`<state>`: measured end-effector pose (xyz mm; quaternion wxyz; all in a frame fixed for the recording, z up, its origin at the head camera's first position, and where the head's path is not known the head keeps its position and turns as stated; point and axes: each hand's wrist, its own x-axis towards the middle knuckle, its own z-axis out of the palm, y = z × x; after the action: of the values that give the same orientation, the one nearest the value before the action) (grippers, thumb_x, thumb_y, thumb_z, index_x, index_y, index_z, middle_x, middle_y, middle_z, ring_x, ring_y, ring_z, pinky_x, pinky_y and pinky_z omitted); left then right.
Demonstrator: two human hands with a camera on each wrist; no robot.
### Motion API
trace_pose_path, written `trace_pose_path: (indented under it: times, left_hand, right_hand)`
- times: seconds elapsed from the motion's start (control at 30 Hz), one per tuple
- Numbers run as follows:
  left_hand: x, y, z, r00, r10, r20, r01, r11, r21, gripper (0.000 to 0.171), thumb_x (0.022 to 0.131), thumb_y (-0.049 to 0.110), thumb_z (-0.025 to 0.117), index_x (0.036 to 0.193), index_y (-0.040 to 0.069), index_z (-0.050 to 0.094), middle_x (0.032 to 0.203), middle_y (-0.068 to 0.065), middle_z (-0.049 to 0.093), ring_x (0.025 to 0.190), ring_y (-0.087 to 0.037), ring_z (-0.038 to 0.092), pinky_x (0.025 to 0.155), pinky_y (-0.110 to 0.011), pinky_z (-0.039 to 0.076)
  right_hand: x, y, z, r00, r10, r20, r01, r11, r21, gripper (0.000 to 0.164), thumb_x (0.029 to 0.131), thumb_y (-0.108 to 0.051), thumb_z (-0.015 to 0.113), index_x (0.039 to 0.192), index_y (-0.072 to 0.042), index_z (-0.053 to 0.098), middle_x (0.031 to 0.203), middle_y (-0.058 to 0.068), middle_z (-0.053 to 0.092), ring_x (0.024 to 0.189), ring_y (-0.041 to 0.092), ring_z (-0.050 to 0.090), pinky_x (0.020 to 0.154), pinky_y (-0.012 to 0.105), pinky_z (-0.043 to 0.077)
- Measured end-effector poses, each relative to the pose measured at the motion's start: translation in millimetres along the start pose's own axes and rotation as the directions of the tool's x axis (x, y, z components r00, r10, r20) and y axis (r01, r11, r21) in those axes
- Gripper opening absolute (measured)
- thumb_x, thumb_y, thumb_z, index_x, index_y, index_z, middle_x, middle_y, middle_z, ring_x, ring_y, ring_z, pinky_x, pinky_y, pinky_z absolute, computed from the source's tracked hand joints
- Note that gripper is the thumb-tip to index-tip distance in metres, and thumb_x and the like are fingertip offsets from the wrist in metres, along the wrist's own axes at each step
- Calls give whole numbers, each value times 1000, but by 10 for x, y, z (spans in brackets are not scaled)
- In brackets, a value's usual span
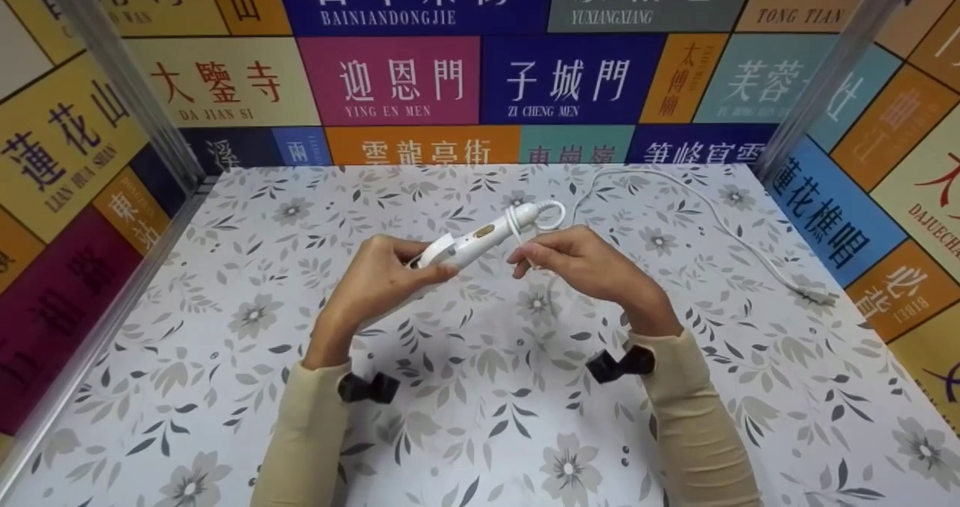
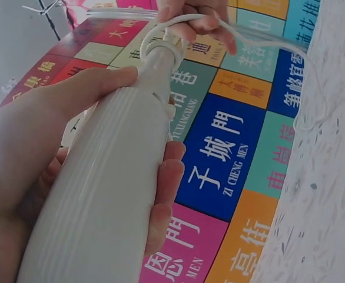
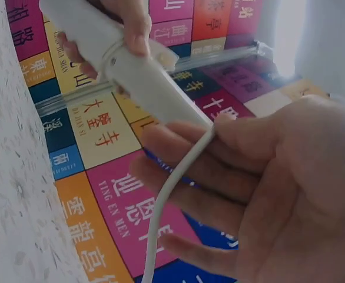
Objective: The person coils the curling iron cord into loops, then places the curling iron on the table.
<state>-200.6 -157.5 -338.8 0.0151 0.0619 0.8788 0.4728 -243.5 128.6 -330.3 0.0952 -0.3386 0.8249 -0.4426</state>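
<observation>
A white curling iron (image 1: 474, 246) slants above the table, its handle end up and to the right. My left hand (image 1: 382, 278) grips its thick white body, with the thumb along one side and fingers round the other in the left wrist view. Near the handle end, the white cord (image 3: 175, 177) is looped round the handle. My right hand (image 1: 581, 263) pinches this cord between thumb and forefinger, just below the handle end. Its other fingers are spread loosely in the right wrist view. A small gold patch marks the handle.
From the handle, the rest of the cord runs across the back right of the table (image 1: 247, 387) to a plug (image 1: 821, 295) near the right edge. Panels with printed signs (image 1: 390, 79) stand behind the table and along both sides.
</observation>
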Motion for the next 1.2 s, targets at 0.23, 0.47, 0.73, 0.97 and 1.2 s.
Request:
trace_pose_path:
  times: [0.23, 0.47, 0.73, 0.97, 1.2]
  left_hand:
    - [-5, -20, -44, 1000, -8, 19, 8, 1000, -21, 38, 78, 45, 82, 109, 22, 79, 92, -3, 74, 78, -20, 60, 69, -32, 49]
    - [-8, -23, -38, 999, -16, 42, 17, 1000, -14, 49, 78, 44, 83, 119, 19, 75, 97, -3, 74, 81, -20, 60, 69, -32, 50]
    - [0, -43, 2, 994, 38, 99, -36, 999, -23, 39, 78, 44, 83, 110, 21, 79, 94, -4, 73, 70, -18, 56, 59, -28, 47]
    - [-13, -53, 33, 983, 98, 157, -93, 995, -41, 35, 80, 42, 82, 108, 21, 79, 86, -5, 73, 60, -14, 53, 52, -24, 43]
    - [-9, -62, 45, 967, 139, 214, -144, 990, 8, 33, 80, 40, 83, 108, 23, 79, 83, -2, 72, 59, -12, 51, 51, -23, 41]
  right_hand:
    - [81, 246, -41, 995, -49, 84, 47, 999, 16, 30, 106, -21, 49, 113, -7, 75, 110, 10, 75, 111, 23, 66, 100, 45, 49]
    - [130, 427, -53, 993, 72, 88, -78, 995, 65, 28, 104, -22, 55, 113, -4, 74, 97, 13, 72, 86, 15, 66, 86, 35, 55]
    - [171, 567, -47, 953, 293, -83, -290, 956, 40, 20, 94, -29, 70, 99, -10, 73, 86, 3, 71, 65, 12, 54, 60, 25, 45]
    - [162, 583, -52, 949, 272, -159, -264, 962, 73, 19, 85, -26, 80, 94, -10, 75, 85, -3, 70, 71, 14, 52, 71, 28, 45]
    - [125, 560, -118, 975, 151, -161, -117, 973, 200, 13, 90, -4, 68, 78, -10, 68, 73, -8, 64, 69, 12, 49, 72, 29, 49]
